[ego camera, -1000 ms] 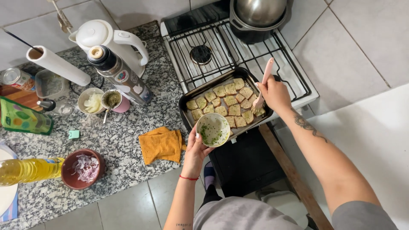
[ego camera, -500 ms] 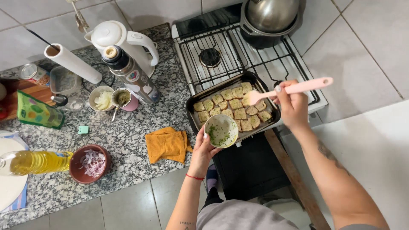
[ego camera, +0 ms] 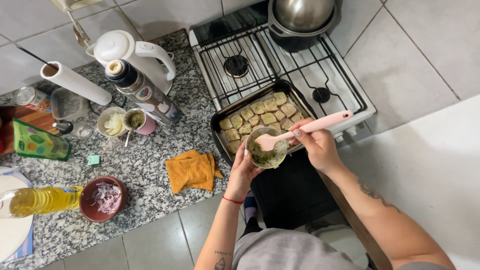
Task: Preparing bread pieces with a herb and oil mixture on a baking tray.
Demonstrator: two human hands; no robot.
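The left hand [ego camera: 243,172] cups a small bowl [ego camera: 266,148] from below and beside, fingers closed round its wall, holding it just over the near edge of the tray [ego camera: 220,131]. The right hand [ego camera: 316,146] grips the handle of a pink brush [ego camera: 305,129], fingers wrapped about its middle. The two hands sit close together, the bowl between them and the brush bridging the gap.

The bowl holds a green, herb-flecked sauce, and the brush head rests in it. The dark tray lies on the stove [ego camera: 280,65], partly over the front burners, and carries rows of small bread pieces [ego camera: 260,116]. A steel pot [ego camera: 302,17] stands on the back burner.

On the worktop [ego camera: 150,165], a brown bowl [ego camera: 87,207] holds chopped red onion, a white cup [ego camera: 112,121] holds pale chopped pieces, and a pink cup [ego camera: 136,121] holds a green mix. An oil bottle [ego camera: 42,200] lies on its side at the left, and an orange cloth [ego camera: 192,170] lies near the left hand.

The brush's long axis runs nearly level across the view, head pointing left and slightly down into the bowl, handle end pointing right over the stove's front edge.
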